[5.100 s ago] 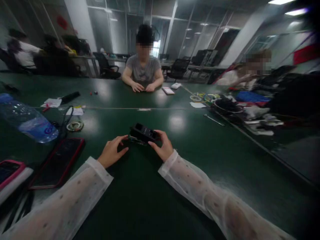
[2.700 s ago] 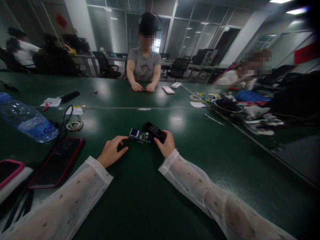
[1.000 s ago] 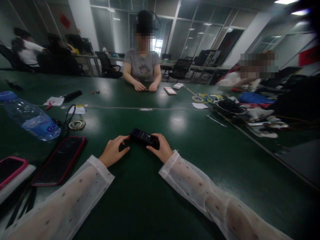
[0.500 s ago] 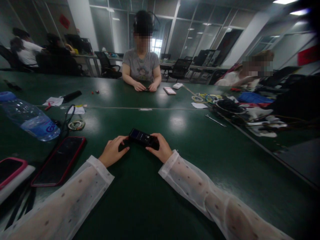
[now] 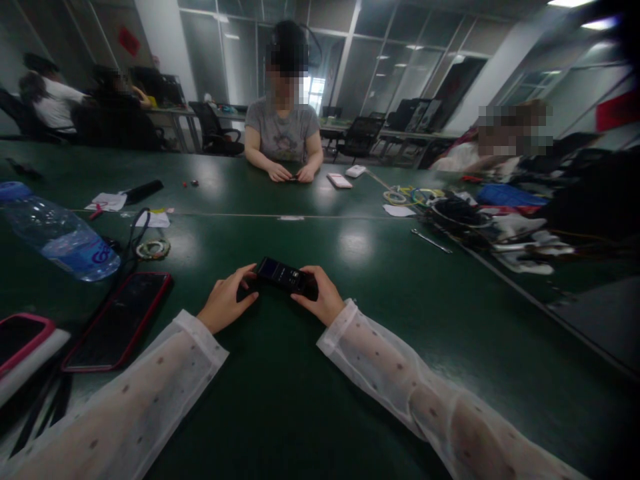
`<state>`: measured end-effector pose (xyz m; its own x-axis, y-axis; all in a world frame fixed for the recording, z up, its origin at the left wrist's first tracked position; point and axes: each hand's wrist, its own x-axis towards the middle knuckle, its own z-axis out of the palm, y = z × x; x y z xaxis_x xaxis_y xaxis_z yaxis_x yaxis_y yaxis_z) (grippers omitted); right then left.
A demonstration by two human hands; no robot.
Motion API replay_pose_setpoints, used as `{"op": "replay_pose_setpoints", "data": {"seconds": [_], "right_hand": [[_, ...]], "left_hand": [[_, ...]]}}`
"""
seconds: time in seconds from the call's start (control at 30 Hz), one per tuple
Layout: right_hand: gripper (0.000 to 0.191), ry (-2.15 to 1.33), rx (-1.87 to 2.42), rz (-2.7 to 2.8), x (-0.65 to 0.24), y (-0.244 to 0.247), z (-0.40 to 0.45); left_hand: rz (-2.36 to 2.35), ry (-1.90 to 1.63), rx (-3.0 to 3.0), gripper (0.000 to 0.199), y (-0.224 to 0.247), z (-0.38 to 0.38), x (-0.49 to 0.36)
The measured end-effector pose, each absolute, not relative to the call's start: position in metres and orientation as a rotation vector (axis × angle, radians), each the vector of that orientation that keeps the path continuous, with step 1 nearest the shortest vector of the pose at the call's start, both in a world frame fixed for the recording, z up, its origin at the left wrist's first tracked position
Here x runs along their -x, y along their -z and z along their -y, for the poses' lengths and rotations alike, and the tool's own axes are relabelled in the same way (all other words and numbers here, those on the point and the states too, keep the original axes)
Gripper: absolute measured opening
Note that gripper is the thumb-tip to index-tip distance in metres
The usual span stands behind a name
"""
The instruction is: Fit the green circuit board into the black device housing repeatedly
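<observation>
So, your right hand (image 5: 326,298) pinches the right end of the small black device (image 5: 283,275), the thumb on the edge nearest you and the fingers along the far edge. The device lies leftward from that grip, face up, its long axis running from the held end away from you and to the left, at a shallow slant across your front. A dark screen (image 5: 270,267) sits toward the left end, with pale marks between it and your right fingers.

Your left hand (image 5: 226,300) is nearest that left end. Its forefinger reaches the device's corner, touching or just beside it; you cannot tell which. The left thumb stands apart below, so thumb and fingers are spread, with nothing between them. Neither hand is clearly nearer overall: the right has its end, the left meets the other.

Both forearms come in from the lower corners in sheer, dotted sleeves (image 5: 400,367) and converge on the device, wrists low over the green table (image 5: 280,400). Whether the device rests on the tabletop or is slightly raised is hard to tell.

Farther out, a red-edged phone (image 5: 120,321) lies to your left, with a water bottle (image 5: 75,243) beyond it. A wrench (image 5: 431,241) lies well off to your right, and a person (image 5: 283,130) sits across the table.
</observation>
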<state>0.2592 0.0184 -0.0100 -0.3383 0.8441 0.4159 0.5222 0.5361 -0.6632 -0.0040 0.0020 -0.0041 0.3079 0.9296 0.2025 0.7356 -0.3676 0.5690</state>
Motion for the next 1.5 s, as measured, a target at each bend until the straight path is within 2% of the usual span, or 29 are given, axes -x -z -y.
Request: {"op": "replay_pose_setpoints", "data": {"seconds": [1.5], "right_hand": [[0.050, -0.584, 1.107, 2.017, -0.2594, 0.0099, -0.0170]], "left_hand": [[-1.487, -0.672, -2.253, 0.057, 0.0030, -0.0012, 0.0042]]}}
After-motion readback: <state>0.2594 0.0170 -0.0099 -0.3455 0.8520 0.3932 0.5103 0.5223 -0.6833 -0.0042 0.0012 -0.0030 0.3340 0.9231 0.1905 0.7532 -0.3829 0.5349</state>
